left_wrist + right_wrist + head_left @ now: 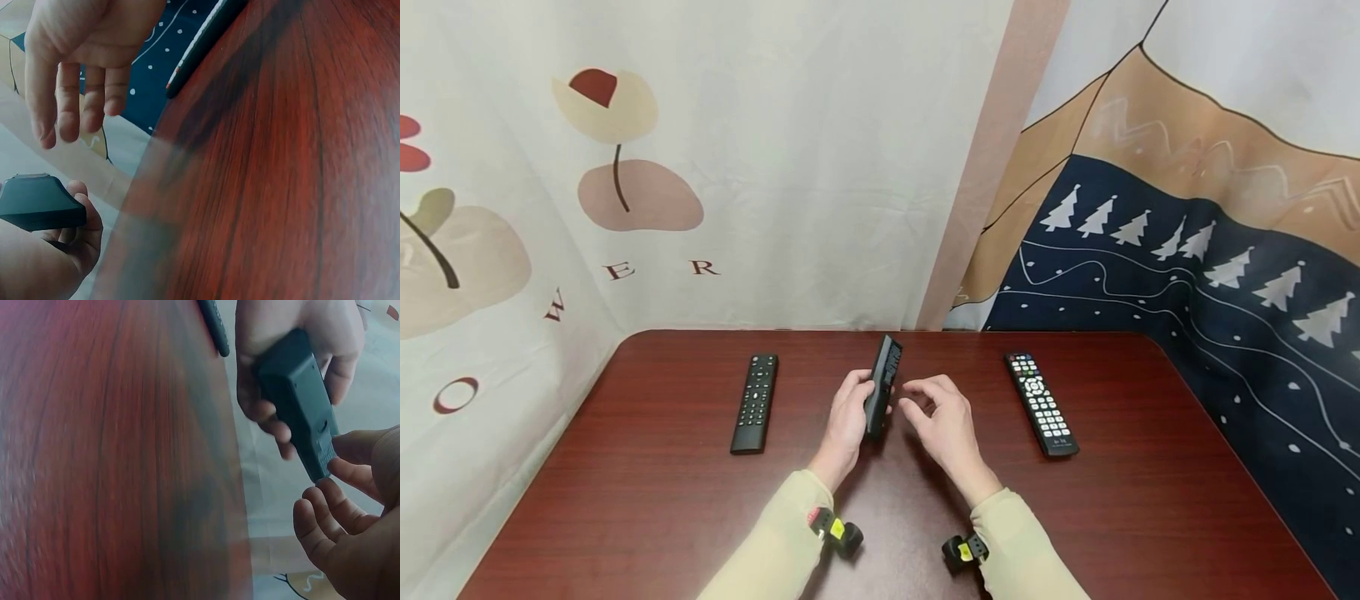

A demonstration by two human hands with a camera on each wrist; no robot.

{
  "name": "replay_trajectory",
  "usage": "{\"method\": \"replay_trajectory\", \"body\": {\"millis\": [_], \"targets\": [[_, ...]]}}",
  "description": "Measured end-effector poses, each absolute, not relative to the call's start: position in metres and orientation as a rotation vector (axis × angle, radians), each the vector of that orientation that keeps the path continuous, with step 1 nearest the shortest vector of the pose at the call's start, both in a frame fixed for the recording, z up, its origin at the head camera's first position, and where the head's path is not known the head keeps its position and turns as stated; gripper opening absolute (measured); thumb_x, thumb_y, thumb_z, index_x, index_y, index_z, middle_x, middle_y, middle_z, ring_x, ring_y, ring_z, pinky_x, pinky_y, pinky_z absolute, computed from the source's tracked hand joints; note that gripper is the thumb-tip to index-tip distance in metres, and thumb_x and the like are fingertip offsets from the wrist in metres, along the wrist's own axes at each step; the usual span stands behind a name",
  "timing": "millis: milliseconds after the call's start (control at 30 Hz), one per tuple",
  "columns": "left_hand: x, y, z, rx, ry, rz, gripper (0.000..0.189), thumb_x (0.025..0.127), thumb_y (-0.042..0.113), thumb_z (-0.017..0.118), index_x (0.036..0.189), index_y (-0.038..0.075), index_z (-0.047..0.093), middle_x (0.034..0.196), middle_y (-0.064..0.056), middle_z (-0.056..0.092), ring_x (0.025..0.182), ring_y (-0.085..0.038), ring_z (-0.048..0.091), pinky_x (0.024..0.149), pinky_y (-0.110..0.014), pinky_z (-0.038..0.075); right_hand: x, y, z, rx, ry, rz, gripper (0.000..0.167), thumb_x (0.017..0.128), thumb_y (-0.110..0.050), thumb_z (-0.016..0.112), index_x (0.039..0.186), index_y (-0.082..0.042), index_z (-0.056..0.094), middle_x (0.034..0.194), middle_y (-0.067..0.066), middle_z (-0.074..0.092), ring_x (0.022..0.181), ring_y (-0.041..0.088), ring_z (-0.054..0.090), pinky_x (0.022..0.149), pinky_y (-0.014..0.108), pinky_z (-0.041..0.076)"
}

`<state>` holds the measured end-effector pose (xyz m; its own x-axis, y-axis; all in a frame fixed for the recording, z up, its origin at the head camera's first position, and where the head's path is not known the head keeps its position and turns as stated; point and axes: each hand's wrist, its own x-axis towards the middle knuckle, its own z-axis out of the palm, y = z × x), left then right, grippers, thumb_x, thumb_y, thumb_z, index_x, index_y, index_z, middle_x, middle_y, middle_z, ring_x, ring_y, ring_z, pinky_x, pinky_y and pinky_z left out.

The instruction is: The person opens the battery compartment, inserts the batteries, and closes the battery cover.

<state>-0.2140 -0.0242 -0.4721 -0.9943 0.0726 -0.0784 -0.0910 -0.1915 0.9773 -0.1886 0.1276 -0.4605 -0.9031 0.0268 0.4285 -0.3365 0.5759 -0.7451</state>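
Observation:
My left hand (846, 423) grips a black remote control (883, 388) above the middle of the table, holding it on edge with its buttons turned to the right. In the right wrist view the back of this remote (299, 387) shows, with the left fingers curled round its sides. My right hand (949, 423) hovers just right of the remote, fingers bent and loosely spread. A small gap parts them in the head view. The right wrist view overlaps the right fingertips with the remote's lower end, so contact there is unclear.
On the reddish-brown table (647, 492) lie two more remotes: an all-black one (755, 406) at left and one with white buttons (1041, 404) at right. Printed curtains (820, 167) hang behind the table's back edge.

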Motion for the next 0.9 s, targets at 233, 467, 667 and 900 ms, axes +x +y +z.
{"method": "replay_trajectory", "body": {"millis": [233, 467, 667, 900], "targets": [[-0.215, -0.035, -0.470, -0.046, 1.995, 2.297, 0.031, 0.105, 0.013, 0.042, 0.127, -0.002, 0.058, 0.117, -0.028, 0.065, 0.093, -0.037, 0.066, 0.079, -0.032, 0.052, -0.190, 0.138, -0.458, 0.277, -2.421, 1.212, 0.018, 0.087, -0.004, 0.078, 0.106, -0.003, 0.077, 0.097, 0.009, 0.067, 0.078, 0.018, 0.066, 0.071, 0.034, 0.058], [-0.217, -0.048, -0.468, -0.076, 2.053, 2.267, 0.033, 0.104, 0.012, 0.045, 0.132, -0.002, 0.058, 0.114, -0.023, 0.065, 0.090, -0.032, 0.068, 0.077, -0.030, 0.054, -0.191, 0.149, -0.461, 0.295, -2.428, 1.160, 0.019, 0.087, -0.003, 0.077, 0.106, -0.002, 0.077, 0.099, 0.008, 0.068, 0.079, 0.021, 0.067, 0.071, 0.040, 0.058], [-0.217, -0.061, -0.463, -0.091, 2.127, 2.229, 0.033, 0.103, 0.012, 0.050, 0.132, -0.002, 0.058, 0.107, -0.018, 0.065, 0.082, -0.021, 0.065, 0.070, -0.029, 0.050, -0.192, 0.156, -0.461, 0.289, -2.458, 1.105, 0.020, 0.087, -0.005, 0.078, 0.108, -0.003, 0.077, 0.103, 0.008, 0.069, 0.079, 0.021, 0.064, 0.072, 0.032, 0.055], [-0.219, -0.076, -0.459, -0.112, 2.228, 2.140, 0.032, 0.100, 0.013, 0.058, 0.130, 0.001, 0.059, 0.105, -0.014, 0.066, 0.083, -0.014, 0.060, 0.069, -0.029, 0.049, -0.192, 0.165, -0.460, 0.276, -2.501, 1.089, 0.023, 0.089, -0.006, 0.076, 0.112, -0.003, 0.076, 0.110, 0.010, 0.068, 0.086, 0.028, 0.066, 0.075, 0.039, 0.056]]}}
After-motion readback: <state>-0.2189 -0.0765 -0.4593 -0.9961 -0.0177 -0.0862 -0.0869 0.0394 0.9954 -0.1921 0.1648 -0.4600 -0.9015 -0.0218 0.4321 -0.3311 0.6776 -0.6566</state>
